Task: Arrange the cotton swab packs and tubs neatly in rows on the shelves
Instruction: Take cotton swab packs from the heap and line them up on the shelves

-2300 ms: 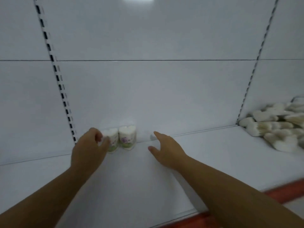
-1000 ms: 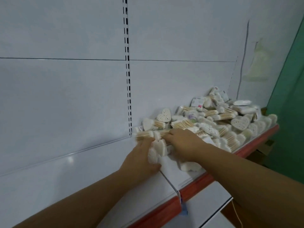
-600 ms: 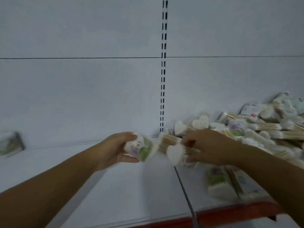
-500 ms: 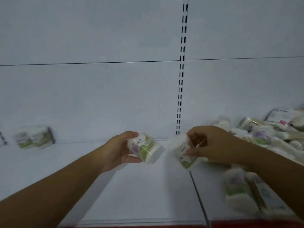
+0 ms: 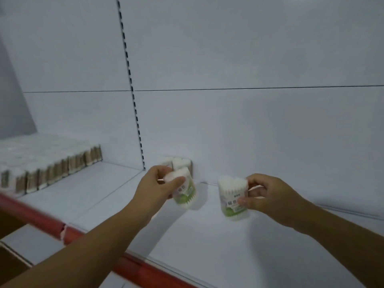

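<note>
Left fingers (image 5: 175,181): curled round the left tub (image 5: 185,193), thumb over its top edge.
Right fingers (image 5: 252,192): pinching the right tub (image 5: 232,198) by its side, thumb on the label.
Left hand (image 5: 153,189): holds its tub tilted, just in front of the standing tubs (image 5: 180,163).
Right hand (image 5: 270,197): holds its tub near upright, apart from the left tub.
Standing tubs: on the shelf (image 5: 207,246), against the back panel (image 5: 249,132), just right of the slotted upright (image 5: 133,96).
Packs row (image 5: 52,171): neighbouring bay, well apart.
Step, as judged: placing; both tubs brought to the row begun at the back.
Next move, as judged: right the left tub, seat it touching the standing tubs, then set the right tub beside it, labels outward.
</note>
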`<control>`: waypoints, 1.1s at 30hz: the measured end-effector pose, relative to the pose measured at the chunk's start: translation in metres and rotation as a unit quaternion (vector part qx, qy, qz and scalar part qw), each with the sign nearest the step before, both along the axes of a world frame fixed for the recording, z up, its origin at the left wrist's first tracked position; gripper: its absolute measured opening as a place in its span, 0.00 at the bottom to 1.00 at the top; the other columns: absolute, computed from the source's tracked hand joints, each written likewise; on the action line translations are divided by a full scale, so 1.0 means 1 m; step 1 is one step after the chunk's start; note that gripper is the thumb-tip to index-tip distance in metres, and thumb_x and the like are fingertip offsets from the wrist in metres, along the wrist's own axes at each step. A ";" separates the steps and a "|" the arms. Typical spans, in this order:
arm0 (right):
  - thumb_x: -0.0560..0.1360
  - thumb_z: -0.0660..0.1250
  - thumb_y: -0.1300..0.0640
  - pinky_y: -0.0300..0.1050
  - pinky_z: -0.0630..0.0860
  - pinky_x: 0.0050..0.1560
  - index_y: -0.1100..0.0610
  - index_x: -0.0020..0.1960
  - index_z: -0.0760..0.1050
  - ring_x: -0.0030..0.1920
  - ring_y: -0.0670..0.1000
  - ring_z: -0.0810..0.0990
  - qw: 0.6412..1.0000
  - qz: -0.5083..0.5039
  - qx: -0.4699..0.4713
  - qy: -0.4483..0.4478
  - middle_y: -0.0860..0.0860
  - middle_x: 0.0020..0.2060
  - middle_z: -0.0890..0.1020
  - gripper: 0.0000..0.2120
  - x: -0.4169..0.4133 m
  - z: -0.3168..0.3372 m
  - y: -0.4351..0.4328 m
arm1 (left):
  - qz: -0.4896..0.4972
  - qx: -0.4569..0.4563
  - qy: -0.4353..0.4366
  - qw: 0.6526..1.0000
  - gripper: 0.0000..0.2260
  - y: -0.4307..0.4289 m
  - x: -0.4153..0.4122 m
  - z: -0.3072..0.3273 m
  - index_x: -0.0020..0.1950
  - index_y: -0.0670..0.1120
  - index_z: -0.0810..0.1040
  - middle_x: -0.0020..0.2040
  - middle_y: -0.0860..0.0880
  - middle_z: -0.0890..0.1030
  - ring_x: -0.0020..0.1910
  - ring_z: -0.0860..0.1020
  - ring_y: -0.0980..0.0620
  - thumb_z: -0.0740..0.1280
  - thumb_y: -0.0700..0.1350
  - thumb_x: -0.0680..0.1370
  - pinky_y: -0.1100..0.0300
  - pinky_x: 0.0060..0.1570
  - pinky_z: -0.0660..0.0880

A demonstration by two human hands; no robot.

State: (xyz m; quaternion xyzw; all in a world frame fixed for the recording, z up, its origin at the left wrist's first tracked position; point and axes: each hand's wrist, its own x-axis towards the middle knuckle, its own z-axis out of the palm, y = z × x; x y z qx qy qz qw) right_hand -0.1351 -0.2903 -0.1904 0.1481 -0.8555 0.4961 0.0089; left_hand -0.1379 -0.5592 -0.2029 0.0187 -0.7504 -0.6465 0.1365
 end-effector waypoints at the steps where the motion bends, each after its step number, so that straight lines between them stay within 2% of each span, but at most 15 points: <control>1: 0.68 0.76 0.62 0.39 0.79 0.46 0.58 0.47 0.79 0.43 0.48 0.84 1.000 -0.002 0.003 0.010 0.51 0.41 0.85 0.10 -0.010 -0.005 -0.026 | 0.021 -0.032 0.009 0.999 0.14 -0.023 -0.008 -0.001 0.54 0.47 0.75 0.50 0.47 0.80 0.48 0.82 0.47 0.75 0.43 0.72 0.50 0.48 0.81; 3: 0.67 0.77 0.63 0.35 0.78 0.44 0.57 0.46 0.79 0.40 0.44 0.83 1.000 0.002 0.004 0.024 0.50 0.40 0.85 0.10 -0.029 -0.017 -0.074 | 0.035 -0.090 0.014 0.995 0.16 -0.059 -0.026 -0.003 0.52 0.49 0.74 0.48 0.50 0.80 0.46 0.81 0.49 0.77 0.44 0.70 0.52 0.48 0.81; 6: 0.67 0.77 0.61 0.28 0.73 0.39 0.49 0.42 0.78 0.35 0.37 0.80 0.998 0.002 0.023 0.050 0.43 0.36 0.83 0.11 -0.050 -0.034 -0.121 | 0.024 -0.145 0.019 0.989 0.16 -0.093 -0.051 -0.013 0.49 0.50 0.75 0.49 0.54 0.80 0.46 0.80 0.56 0.78 0.46 0.68 0.64 0.40 0.77; 8: 0.67 0.77 0.59 0.27 0.72 0.40 0.45 0.42 0.77 0.37 0.35 0.79 0.997 -0.007 0.046 0.061 0.40 0.36 0.82 0.12 -0.059 -0.041 -0.134 | 0.007 -0.183 0.028 0.983 0.14 -0.104 -0.063 -0.019 0.48 0.51 0.76 0.49 0.55 0.81 0.45 0.78 0.60 0.78 0.47 0.68 0.71 0.36 0.73; 11: 0.69 0.76 0.58 0.26 0.72 0.42 0.45 0.44 0.77 0.41 0.36 0.80 0.995 -0.037 0.074 0.064 0.41 0.39 0.83 0.11 -0.069 -0.040 -0.129 | -0.053 -0.204 0.065 0.975 0.15 -0.099 -0.077 -0.022 0.49 0.53 0.76 0.49 0.58 0.80 0.46 0.77 0.62 0.78 0.50 0.68 0.74 0.36 0.71; 16: 0.71 0.74 0.62 0.28 0.73 0.41 0.49 0.49 0.79 0.41 0.41 0.81 0.989 -0.100 0.105 0.039 0.43 0.43 0.83 0.11 -0.071 -0.035 -0.080 | -0.094 -0.337 0.164 0.922 0.21 -0.048 -0.095 -0.023 0.58 0.54 0.76 0.53 0.58 0.76 0.50 0.75 0.58 0.74 0.60 0.68 0.67 0.48 0.69; 17: 0.71 0.74 0.63 0.29 0.73 0.40 0.49 0.49 0.79 0.40 0.43 0.81 0.987 -0.119 0.105 0.038 0.43 0.42 0.83 0.12 -0.072 -0.035 -0.071 | -0.076 -0.369 0.198 0.905 0.22 -0.038 -0.100 -0.024 0.57 0.53 0.78 0.53 0.58 0.78 0.51 0.77 0.58 0.73 0.62 0.68 0.67 0.47 0.69; 19: 0.70 0.75 0.62 0.29 0.73 0.39 0.49 0.50 0.78 0.40 0.46 0.81 0.978 -0.167 0.113 0.051 0.43 0.42 0.83 0.13 -0.077 -0.038 -0.060 | -0.043 -0.413 0.281 0.865 0.20 -0.022 -0.112 -0.027 0.45 0.51 0.82 0.46 0.57 0.82 0.44 0.81 0.57 0.67 0.66 0.67 0.65 0.42 0.73; 21: 0.69 0.77 0.57 0.30 0.73 0.43 0.51 0.60 0.74 0.45 0.46 0.80 0.967 -0.209 0.126 0.072 0.45 0.50 0.80 0.22 -0.081 -0.046 -0.060 | -0.034 -0.454 0.349 0.819 0.19 -0.012 -0.122 -0.030 0.35 0.50 0.80 0.36 0.54 0.81 0.38 0.81 0.53 0.62 0.64 0.68 0.59 0.44 0.71; 23: 0.68 0.77 0.50 0.36 0.76 0.48 0.52 0.68 0.68 0.51 0.43 0.77 0.954 -0.230 0.139 0.130 0.45 0.59 0.73 0.32 -0.079 -0.056 -0.065 | -0.021 -0.493 0.376 0.784 0.17 -0.009 -0.126 -0.031 0.32 0.49 0.79 0.33 0.53 0.81 0.39 0.79 0.50 0.61 0.60 0.69 0.54 0.47 0.63; 26: 0.66 0.71 0.38 0.38 0.75 0.48 0.54 0.64 0.73 0.55 0.43 0.74 0.915 -0.223 0.213 0.259 0.48 0.61 0.71 0.31 -0.069 -0.064 -0.078 | -0.032 -0.533 0.389 0.751 0.15 -0.011 -0.124 -0.031 0.35 0.49 0.80 0.35 0.53 0.82 0.42 0.79 0.50 0.62 0.59 0.67 0.52 0.52 0.62; 27: 0.66 0.69 0.37 0.38 0.74 0.46 0.54 0.60 0.75 0.53 0.44 0.74 0.901 -0.238 0.231 0.280 0.48 0.59 0.72 0.29 -0.068 -0.064 -0.082 | -0.041 -0.543 0.390 0.742 0.14 -0.011 -0.125 -0.032 0.36 0.48 0.80 0.36 0.52 0.82 0.43 0.79 0.50 0.65 0.59 0.66 0.51 0.54 0.62; 29: 0.65 0.73 0.42 0.38 0.72 0.42 0.55 0.56 0.78 0.49 0.47 0.74 0.879 -0.266 0.256 0.301 0.50 0.53 0.74 0.24 -0.070 -0.065 -0.085 | -0.054 -0.546 0.392 0.738 0.11 -0.010 -0.128 -0.032 0.36 0.48 0.79 0.36 0.52 0.81 0.41 0.79 0.49 0.73 0.54 0.62 0.51 0.55 0.62; 31: 0.65 0.77 0.50 0.40 0.72 0.40 0.56 0.55 0.79 0.46 0.51 0.75 0.869 -0.266 0.283 0.306 0.51 0.49 0.75 0.21 -0.076 -0.064 -0.082 | -0.055 -0.549 0.383 0.741 0.12 -0.008 -0.135 -0.030 0.35 0.48 0.78 0.34 0.52 0.80 0.39 0.79 0.49 0.77 0.50 0.59 0.51 0.55 0.62; 33: 0.66 0.75 0.54 0.44 0.75 0.39 0.57 0.56 0.79 0.45 0.54 0.77 0.865 -0.255 0.311 0.300 0.53 0.49 0.77 0.19 -0.083 -0.060 -0.078 | -0.056 -0.561 0.351 0.747 0.14 -0.008 -0.141 -0.029 0.36 0.49 0.78 0.34 0.52 0.81 0.37 0.80 0.50 0.79 0.50 0.57 0.51 0.54 0.64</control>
